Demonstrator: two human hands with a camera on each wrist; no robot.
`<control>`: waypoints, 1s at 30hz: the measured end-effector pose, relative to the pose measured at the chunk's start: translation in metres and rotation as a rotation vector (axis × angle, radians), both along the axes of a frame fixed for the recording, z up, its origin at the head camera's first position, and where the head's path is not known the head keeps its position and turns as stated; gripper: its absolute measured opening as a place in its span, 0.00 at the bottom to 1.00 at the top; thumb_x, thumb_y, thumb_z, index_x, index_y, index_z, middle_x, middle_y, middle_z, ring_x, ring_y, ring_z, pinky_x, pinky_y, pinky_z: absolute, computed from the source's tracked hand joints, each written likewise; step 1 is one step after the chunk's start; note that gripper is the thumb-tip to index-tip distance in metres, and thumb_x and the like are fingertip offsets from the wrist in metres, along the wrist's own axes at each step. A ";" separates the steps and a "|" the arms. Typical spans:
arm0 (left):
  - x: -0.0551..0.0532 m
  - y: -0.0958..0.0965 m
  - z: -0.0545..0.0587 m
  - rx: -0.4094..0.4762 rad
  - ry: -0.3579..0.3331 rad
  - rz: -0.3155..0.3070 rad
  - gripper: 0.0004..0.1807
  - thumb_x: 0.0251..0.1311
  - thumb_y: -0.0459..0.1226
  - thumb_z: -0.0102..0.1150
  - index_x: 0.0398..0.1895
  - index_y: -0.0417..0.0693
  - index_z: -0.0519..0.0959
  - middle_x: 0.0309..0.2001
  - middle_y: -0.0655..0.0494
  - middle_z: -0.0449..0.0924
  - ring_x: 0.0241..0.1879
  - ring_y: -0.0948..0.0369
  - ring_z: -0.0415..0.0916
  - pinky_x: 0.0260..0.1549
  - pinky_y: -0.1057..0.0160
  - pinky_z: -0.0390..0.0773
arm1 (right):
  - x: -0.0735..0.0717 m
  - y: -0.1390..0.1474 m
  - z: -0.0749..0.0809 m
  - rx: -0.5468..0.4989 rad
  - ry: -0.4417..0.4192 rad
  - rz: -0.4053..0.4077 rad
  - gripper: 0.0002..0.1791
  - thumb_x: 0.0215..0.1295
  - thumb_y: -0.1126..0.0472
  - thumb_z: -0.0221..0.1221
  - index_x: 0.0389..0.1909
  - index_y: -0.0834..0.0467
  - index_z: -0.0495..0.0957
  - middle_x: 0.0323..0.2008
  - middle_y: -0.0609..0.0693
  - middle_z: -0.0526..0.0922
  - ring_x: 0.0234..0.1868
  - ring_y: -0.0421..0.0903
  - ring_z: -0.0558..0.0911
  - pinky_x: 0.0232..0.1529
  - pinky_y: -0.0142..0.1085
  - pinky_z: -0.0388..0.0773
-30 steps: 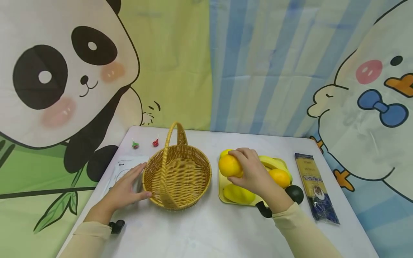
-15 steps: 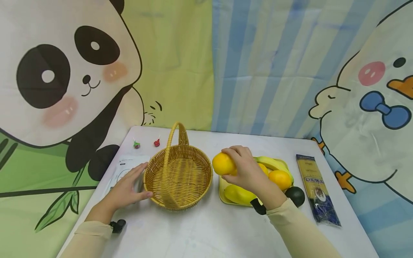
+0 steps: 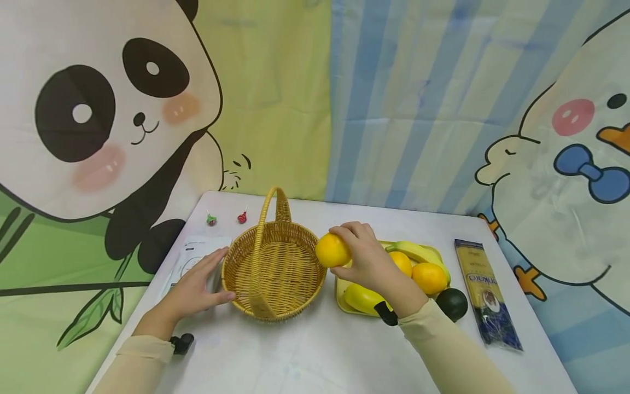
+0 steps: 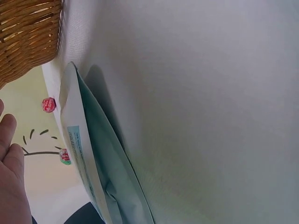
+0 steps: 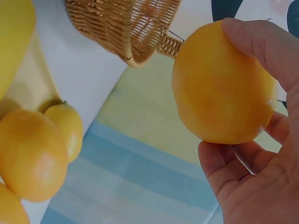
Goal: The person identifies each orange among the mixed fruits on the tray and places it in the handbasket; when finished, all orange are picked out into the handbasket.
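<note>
My right hand (image 3: 371,260) grips an orange (image 3: 332,250), which overlaps the right rim of a wicker basket (image 3: 290,273) in the head view. The right wrist view shows the thumb on one side of this orange (image 5: 224,84) and fingertips on the other. My left hand (image 3: 197,290) is at the basket's left side, fingers spread along the rim. Nothing shows inside the basket, and its tall handle arches over it. To the right, a pale yellow tray (image 3: 340,295) carries a banana (image 3: 415,250), more orange fruit (image 3: 429,278) and a yellow fruit (image 3: 364,299), partly hidden by my right arm.
A dark green avocado-like fruit (image 3: 451,304) lies at the tray's right corner. Beyond it is a long gold and blue packet (image 3: 487,293). A flat white packet (image 3: 189,254) lies behind my left hand. Red (image 3: 242,217) and green (image 3: 211,220) wrapped lollipops sit near the back edge.
My right hand has carried the orange leftward from above the tray to the basket's right rim. The left hand keeps its place at the basket. The head view has shifted slightly.
</note>
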State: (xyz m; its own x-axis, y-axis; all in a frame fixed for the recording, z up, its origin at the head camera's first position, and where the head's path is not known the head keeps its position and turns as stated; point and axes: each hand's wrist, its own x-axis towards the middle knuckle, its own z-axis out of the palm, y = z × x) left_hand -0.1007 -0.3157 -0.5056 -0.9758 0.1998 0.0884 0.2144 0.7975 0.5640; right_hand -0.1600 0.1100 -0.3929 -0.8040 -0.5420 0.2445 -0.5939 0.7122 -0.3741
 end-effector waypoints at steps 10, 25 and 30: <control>-0.004 -0.001 -0.002 -0.002 0.002 -0.007 0.65 0.48 0.64 0.78 0.85 0.55 0.53 0.83 0.42 0.56 0.80 0.35 0.55 0.71 0.24 0.60 | -0.004 -0.014 0.001 0.004 0.001 0.049 0.41 0.52 0.53 0.80 0.68 0.48 0.73 0.63 0.51 0.73 0.60 0.53 0.71 0.56 0.46 0.82; -0.002 0.000 -0.003 0.002 -0.011 0.004 0.65 0.47 0.66 0.77 0.85 0.56 0.53 0.83 0.43 0.56 0.80 0.36 0.55 0.70 0.23 0.61 | -0.012 -0.039 0.000 0.051 -0.050 0.090 0.42 0.54 0.53 0.78 0.70 0.49 0.72 0.63 0.51 0.73 0.61 0.53 0.70 0.55 0.45 0.83; -0.002 -0.001 -0.003 -0.001 -0.027 0.011 0.66 0.46 0.66 0.77 0.85 0.57 0.52 0.83 0.43 0.55 0.80 0.36 0.54 0.71 0.23 0.60 | -0.016 -0.052 -0.001 0.042 -0.060 0.125 0.42 0.53 0.54 0.78 0.70 0.50 0.72 0.62 0.52 0.74 0.61 0.54 0.70 0.56 0.46 0.82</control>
